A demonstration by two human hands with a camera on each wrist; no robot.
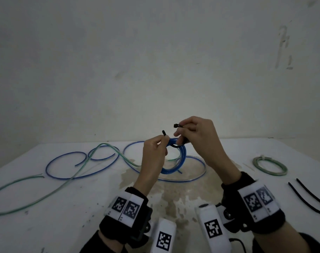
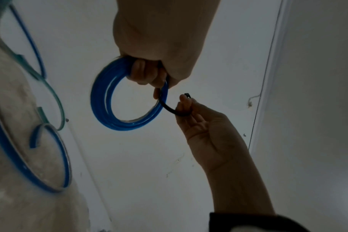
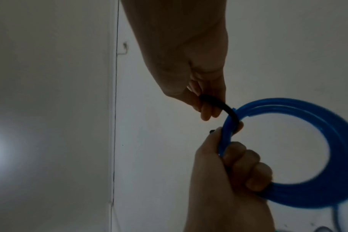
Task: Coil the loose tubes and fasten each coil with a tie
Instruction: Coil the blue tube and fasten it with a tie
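My left hand (image 1: 163,143) holds a small blue tube coil (image 1: 182,157) above the table, fingers curled through it. A black tie (image 1: 175,146) loops under the coil's top. Its tail sticks up from my left thumb and forefinger. My right hand (image 1: 182,129) pinches the tie's head end just right of the coil. In the left wrist view my left hand (image 2: 149,75) grips the coil (image 2: 105,109) and my right hand (image 2: 185,103) holds the tie (image 2: 169,108). In the right wrist view my right hand (image 3: 206,108) pinches the tie (image 3: 228,109) beside the coil (image 3: 307,196), which my left hand (image 3: 244,160) grips.
Loose blue tubes (image 1: 78,165) and a long green tube (image 1: 46,189) sprawl over the left and middle of the white table (image 1: 64,225). A tied green coil (image 1: 269,166) lies at the right, with two spare black ties (image 1: 309,199) nearer the right edge. A wall stands behind.
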